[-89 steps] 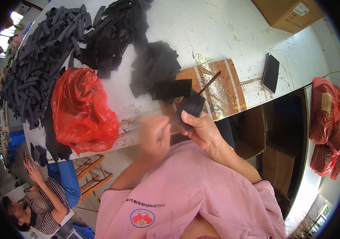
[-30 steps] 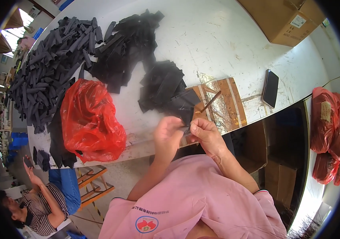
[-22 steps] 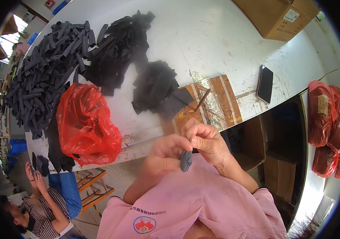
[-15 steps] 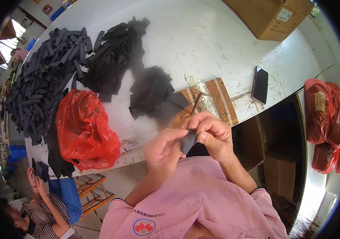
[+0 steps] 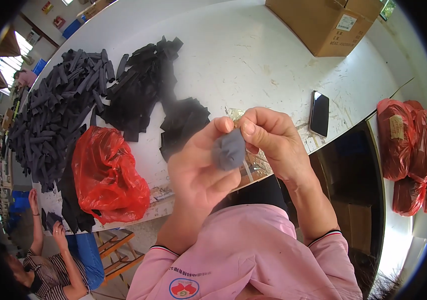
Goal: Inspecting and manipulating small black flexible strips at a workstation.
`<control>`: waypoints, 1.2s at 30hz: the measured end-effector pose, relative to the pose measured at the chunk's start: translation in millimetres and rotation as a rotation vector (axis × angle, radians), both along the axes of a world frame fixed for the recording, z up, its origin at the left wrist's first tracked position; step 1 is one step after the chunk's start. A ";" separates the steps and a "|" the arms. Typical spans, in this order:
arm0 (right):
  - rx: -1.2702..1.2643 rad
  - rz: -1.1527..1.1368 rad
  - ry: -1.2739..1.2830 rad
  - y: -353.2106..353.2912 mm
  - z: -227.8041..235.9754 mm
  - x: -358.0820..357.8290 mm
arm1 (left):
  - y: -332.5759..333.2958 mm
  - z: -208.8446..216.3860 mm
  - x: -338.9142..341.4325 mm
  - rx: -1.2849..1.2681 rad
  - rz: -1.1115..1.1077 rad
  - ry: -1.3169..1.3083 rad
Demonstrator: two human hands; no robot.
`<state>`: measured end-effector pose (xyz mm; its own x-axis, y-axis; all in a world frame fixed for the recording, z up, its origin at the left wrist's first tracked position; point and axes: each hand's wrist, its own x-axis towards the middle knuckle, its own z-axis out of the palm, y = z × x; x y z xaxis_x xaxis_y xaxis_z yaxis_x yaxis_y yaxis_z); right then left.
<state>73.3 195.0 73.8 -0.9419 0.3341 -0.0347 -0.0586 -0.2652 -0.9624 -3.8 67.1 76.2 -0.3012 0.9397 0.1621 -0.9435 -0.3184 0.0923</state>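
A small dark grey fabric piece (image 5: 230, 151), bunched and rounded, is held up between my two hands above the table's front edge. My left hand (image 5: 196, 165) grips it from the left side, fingers curled around it. On its upper right edge, my right hand (image 5: 271, 140) pinches with thumb and forefinger. Behind the hands, a brown board (image 5: 254, 173) with shiny tape is mostly covered. Left of my hands lies a stack of flat black fabric pieces (image 5: 183, 122). Further left are a larger heap of black pieces (image 5: 141, 85) and a big pile of rolled dark grey pieces (image 5: 56, 110).
A crumpled red plastic bag (image 5: 108, 175) sits at the left front of the white table (image 5: 223, 55). A phone (image 5: 319, 114) lies to the right, a cardboard box (image 5: 328, 25) behind. Red bags (image 5: 406, 145) are far right. A co-worker (image 5: 48, 260) handles dark fabric at lower left.
Both hands have risen away from my body with the fabric piece. It now shows a rounded, bunched face instead of a folded narrow shape. The co-worker's hands have moved apart.
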 end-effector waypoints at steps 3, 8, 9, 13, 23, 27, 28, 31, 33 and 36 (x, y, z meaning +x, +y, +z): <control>-0.216 -0.001 -0.107 10.9 -43.8 -8.7 | 9.0 -61.4 -15.2 -0.124 -0.006 -0.095; -0.410 0.016 -0.112 14.5 -64.6 -11.1 | 16.6 -75.9 -8.7 -0.203 0.097 -0.181; -0.408 0.014 -0.112 16.3 -59.7 -13.3 | 17.6 -66.7 -6.6 -0.187 0.112 -0.140; -0.273 0.179 -0.031 23.0 -49.0 -17.1 | 14.5 -33.8 13.9 -0.436 0.404 0.521; 0.025 0.095 -0.162 17.4 -90.8 -9.1 | 13.4 -91.0 -10.9 -0.293 0.234 0.195; 0.110 0.053 -0.191 16.7 -77.8 -3.2 | 12.6 -64.5 -5.1 -0.709 0.933 1.390; 0.123 0.011 -0.183 14.4 -74.0 -2.1 | 12.3 -59.1 -7.6 -0.640 0.966 1.473; 0.367 -0.231 0.168 10.3 -70.1 6.3 | 16.0 -60.0 -8.6 -0.494 0.894 1.416; 0.652 -0.124 0.162 13.7 -47.8 7.2 | 16.8 -54.4 -3.2 -0.495 0.885 1.186; 1.165 -0.017 0.106 16.7 -32.9 0.3 | 16.9 -52.2 -2.9 -0.448 0.836 0.805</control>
